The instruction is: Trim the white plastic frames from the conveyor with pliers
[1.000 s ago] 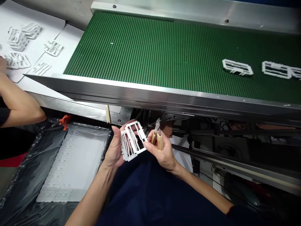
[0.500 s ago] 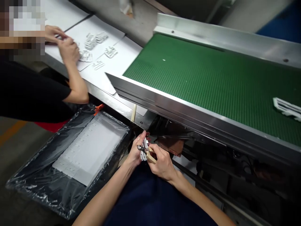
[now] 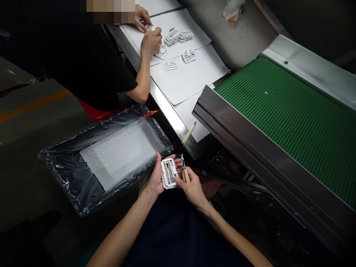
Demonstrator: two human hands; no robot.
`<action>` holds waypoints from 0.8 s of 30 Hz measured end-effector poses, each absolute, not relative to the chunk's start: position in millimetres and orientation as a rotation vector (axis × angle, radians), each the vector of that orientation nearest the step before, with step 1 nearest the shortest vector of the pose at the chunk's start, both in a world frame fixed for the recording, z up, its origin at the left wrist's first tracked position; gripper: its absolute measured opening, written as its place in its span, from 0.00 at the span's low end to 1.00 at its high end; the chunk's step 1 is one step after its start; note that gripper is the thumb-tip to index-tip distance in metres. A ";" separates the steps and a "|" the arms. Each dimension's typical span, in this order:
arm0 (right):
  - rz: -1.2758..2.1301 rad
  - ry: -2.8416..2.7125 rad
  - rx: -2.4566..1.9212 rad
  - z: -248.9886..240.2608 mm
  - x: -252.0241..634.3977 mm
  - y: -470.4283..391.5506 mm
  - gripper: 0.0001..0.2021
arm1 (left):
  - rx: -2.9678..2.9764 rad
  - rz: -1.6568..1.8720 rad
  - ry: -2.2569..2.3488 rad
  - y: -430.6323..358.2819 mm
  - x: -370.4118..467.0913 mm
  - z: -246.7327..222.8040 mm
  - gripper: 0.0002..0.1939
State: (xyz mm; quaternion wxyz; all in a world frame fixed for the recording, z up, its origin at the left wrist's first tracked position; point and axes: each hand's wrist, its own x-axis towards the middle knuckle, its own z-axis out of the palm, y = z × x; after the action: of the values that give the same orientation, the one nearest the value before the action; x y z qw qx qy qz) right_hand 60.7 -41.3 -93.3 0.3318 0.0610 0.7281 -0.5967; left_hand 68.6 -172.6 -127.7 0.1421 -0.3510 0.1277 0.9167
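A stack of white plastic frames (image 3: 169, 173) with slotted openings lies across my left hand (image 3: 156, 181). My left thumb is along its left edge, and the fingers come out beyond the far right side. In my right hand (image 3: 193, 188) is a pair of nippers (image 3: 185, 174) with beige handles and dark metal jaws pointing away from me. The right thumb touches the lower right edge of the frames. The nippers' jaws stand apart from the plastic, just right of it.
A black plastic-lined crate (image 3: 69, 185) at left holds a white sheet (image 3: 125, 163) and clear-looking parts. A beige-handled tool (image 3: 189, 133) rests on the bench edge. A co-worker's hands (image 3: 150, 42) handle white parts beside piles (image 3: 172, 37). The green conveyor (image 3: 289, 122) is at right.
The view has swung right and the conveyor's white part has left the picture. The frames have turned flat toward me, and the nippers have moved from over them to their right side.
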 end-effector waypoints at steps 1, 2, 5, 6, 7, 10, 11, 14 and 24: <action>-1.530 1.915 0.151 -93.6 61.8 -45.8 0.14 | -1.020 2.659 0.372 -174.6 68.7 -127.6 0.28; -1.477 1.951 0.142 -92.7 62.9 -49.7 0.14 | -1.031 2.668 0.382 -176.5 68.9 -127.5 0.27; -1.248 2.155 0.106 -85.4 64.8 -57.8 0.15 | -1.078 2.683 0.460 -180.7 68.6 -126.7 0.23; -1.181 2.223 0.087 -82.4 65.0 -59.4 0.16 | -1.094 2.687 0.498 -181.5 68.1 -126.4 0.21; -1.133 2.276 0.067 -79.7 64.9 -60.5 0.18 | -1.110 2.690 0.538 -181.9 67.2 -126.2 0.20; -1.071 2.331 0.034 -75.1 63.2 -62.0 0.24 | -1.151 2.681 0.648 -180.9 63.3 -124.7 0.19; -1.060 2.324 0.029 -74.6 62.4 -62.1 0.25 | -1.160 2.671 0.679 -179.8 61.7 -123.6 0.19; -1.046 2.307 0.024 -74.5 61.7 -62.0 0.24 | -1.182 2.638 0.759 -174.9 58.6 -118.3 0.19; -1.142 2.404 0.227 -107.1 39.7 -40.2 0.22 | -1.653 2.276 1.254 -268.9 94.3 -175.8 0.14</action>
State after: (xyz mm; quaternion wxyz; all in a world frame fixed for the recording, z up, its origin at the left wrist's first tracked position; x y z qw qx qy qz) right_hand 39.7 -40.2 -107.1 0.2331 0.0826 0.8753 -0.4156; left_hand 94.3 -268.9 -175.8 0.0310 -0.5365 0.4070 0.7387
